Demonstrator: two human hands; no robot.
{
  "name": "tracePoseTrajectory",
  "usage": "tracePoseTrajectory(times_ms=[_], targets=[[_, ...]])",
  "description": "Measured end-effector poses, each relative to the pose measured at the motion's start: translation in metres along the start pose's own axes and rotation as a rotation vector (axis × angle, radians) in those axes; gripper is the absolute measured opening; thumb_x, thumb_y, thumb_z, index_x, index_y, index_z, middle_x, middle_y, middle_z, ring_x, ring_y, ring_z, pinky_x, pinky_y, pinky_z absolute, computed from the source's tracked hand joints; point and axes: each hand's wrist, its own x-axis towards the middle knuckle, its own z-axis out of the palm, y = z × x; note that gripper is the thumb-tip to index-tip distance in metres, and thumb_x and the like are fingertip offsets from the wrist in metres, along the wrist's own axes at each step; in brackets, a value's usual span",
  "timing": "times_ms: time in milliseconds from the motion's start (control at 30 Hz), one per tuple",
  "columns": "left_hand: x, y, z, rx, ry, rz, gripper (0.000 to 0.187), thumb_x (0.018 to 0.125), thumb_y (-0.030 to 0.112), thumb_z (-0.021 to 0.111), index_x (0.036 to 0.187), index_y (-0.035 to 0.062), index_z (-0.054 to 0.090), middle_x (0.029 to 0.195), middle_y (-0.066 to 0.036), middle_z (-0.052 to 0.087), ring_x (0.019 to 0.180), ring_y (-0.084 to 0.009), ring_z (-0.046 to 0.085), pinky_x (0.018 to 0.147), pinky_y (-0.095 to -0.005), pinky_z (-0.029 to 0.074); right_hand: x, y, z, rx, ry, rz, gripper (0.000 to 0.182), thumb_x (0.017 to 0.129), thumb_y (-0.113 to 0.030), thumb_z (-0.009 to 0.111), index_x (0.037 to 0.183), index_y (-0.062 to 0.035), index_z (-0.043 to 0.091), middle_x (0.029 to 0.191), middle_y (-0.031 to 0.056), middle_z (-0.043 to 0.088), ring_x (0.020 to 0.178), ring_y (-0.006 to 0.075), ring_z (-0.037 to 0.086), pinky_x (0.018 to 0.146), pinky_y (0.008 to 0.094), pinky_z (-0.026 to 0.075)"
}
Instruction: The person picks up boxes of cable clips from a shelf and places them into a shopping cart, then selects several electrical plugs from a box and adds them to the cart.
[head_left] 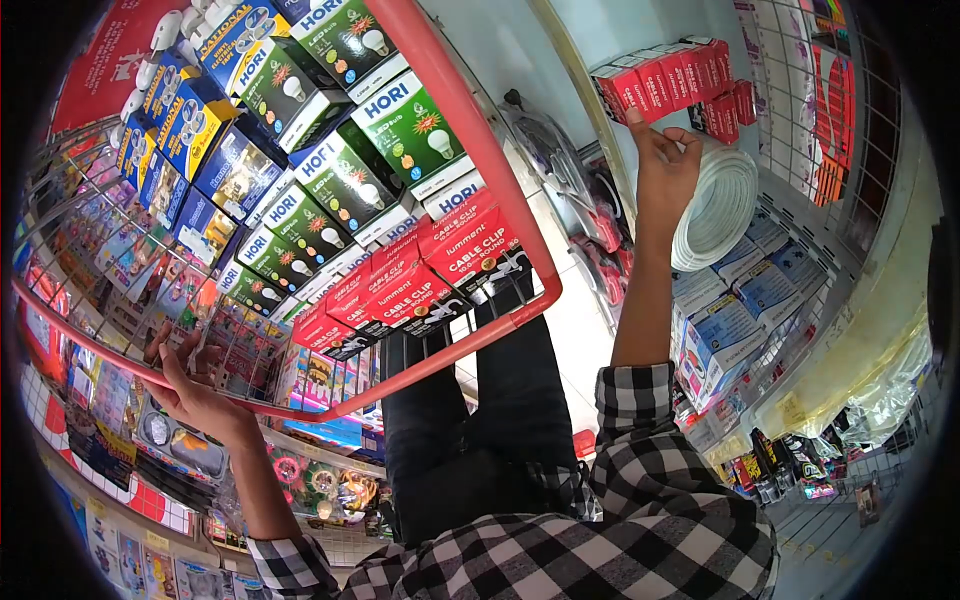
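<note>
My right hand reaches up on the right, its index finger extended to the lower edge of a row of red cable clip boxes. Its other fingers are partly curled, and I see nothing held in them. My left hand is at the red rim of a wire shopping cart, its fingers spread over the rim and the wire mesh. Inside the cart, more red cable clip boxes stand in a row beside green LED bulb boxes and blue and yellow electrical tape boxes.
A coil of white cable lies just below my right hand. Blue and white boxes fill the shelf beneath it. Wire mesh borders the shelf at the right. Hanging packaged goods line the lower left.
</note>
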Motion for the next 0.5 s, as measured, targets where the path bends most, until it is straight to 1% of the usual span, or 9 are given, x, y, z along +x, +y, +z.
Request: tracePoseTrajectory(times_ms=[67,100,167,200,267,400,467,500], targets=[[0.001,-0.003,-0.002,-0.008,-0.005,-0.005,0.024,0.1,0.017,0.049,0.121,0.0044,0.051,0.118,-0.01,0.063,0.089,-0.02,0.067,0.061,-0.0298,0.054,-0.001,0.011,0.0,0.107,-0.077,-0.005,0.045,0.081,-0.023,0.083,0.098,-0.0045,0.045,0.089,0.0129,0.066,0.089,0.0177,0.064,0.085,0.027,0.046],[0.001,-0.003,-0.002,-0.009,-0.004,-0.005,0.024,0.1,0.017,0.049,0.121,0.0044,0.051,0.118,-0.01,0.063,0.089,-0.02,0.067,0.061,-0.0298,0.054,0.001,0.016,0.001,0.107,-0.076,-0.006,0.045,0.081,-0.023,0.083,0.098,-0.0045,0.045,0.089,0.0129,0.066,0.089,0.0177,0.064,0.085,0.027,0.046],[0.003,-0.005,-0.002,-0.012,0.003,0.039,0.024,0.1,0.017,0.05,0.121,0.005,0.052,0.118,-0.01,0.063,0.089,-0.0202,0.067,0.062,-0.0302,0.054,0.005,0.024,0.006,0.255,-0.065,0.015,0.049,0.076,-0.033,0.086,0.093,-0.0052,0.049,0.084,0.0112,0.068,0.082,0.016,0.063,0.079,0.0267,0.047],[0.004,-0.006,-0.003,-0.009,0.005,0.04,0.024,0.1,0.017,0.05,0.121,0.005,0.052,0.118,-0.01,0.063,0.089,-0.0202,0.067,0.062,-0.0302,0.054,0.004,0.02,0.007,0.257,-0.068,0.017,0.049,0.076,-0.033,0.086,0.093,-0.0052,0.049,0.084,0.0112,0.068,0.082,0.016,0.063,0.079,0.0267,0.047],[0.005,-0.01,-0.004,-0.026,-0.004,0.063,0.023,0.1,0.018,0.05,0.119,0.0056,0.053,0.118,-0.01,0.063,0.089,-0.0201,0.067,0.063,-0.0304,0.054,0.001,0.011,0.007,0.304,-0.083,0.089,0.047,0.077,-0.031,0.085,0.092,-0.0056,0.048,0.084,0.0122,0.069,0.081,0.015,0.062,0.077,0.026,0.046],[0.001,-0.009,-0.006,-0.023,-0.004,0.016,0.023,0.1,0.019,0.051,0.119,0.0061,0.052,0.118,-0.01,0.063,0.086,-0.0205,0.067,0.062,-0.0312,0.054,0.002,0.015,0.008,0.337,-0.105,0.067,0.044,0.079,-0.03,0.084,0.09,-0.0051,0.048,0.083,0.0113,0.069,0.08,0.0145,0.062,0.076,0.0262,0.046],[0.005,-0.014,-0.012,-0.052,0.006,-0.108,0.023,0.1,0.02,0.053,0.119,0.006,0.052,0.116,-0.01,0.063,0.085,-0.0203,0.066,0.062,-0.0322,0.054,0.005,0.026,0.005,0.208,-0.094,0.03,0.039,0.084,-0.028,0.08,0.09,-0.0053,0.049,0.081,0.0103,0.07,0.079,0.014,0.062,0.076,0.0268,0.046],[-0.001,-0.002,0.001,-0.051,0.047,-0.061,0.024,0.099,0.021,0.054,0.118,0.0059,0.053,0.114,-0.011,0.063,0.085,-0.0194,0.065,0.061,-0.0325,0.053,0.008,0.03,0.0,0.173,-0.092,-0.037,0.033,0.087,-0.025,0.076,0.09,-0.0053,0.05,0.08,0.0098,0.07,0.079,0.0136,0.062,0.076,0.0269,0.046]])
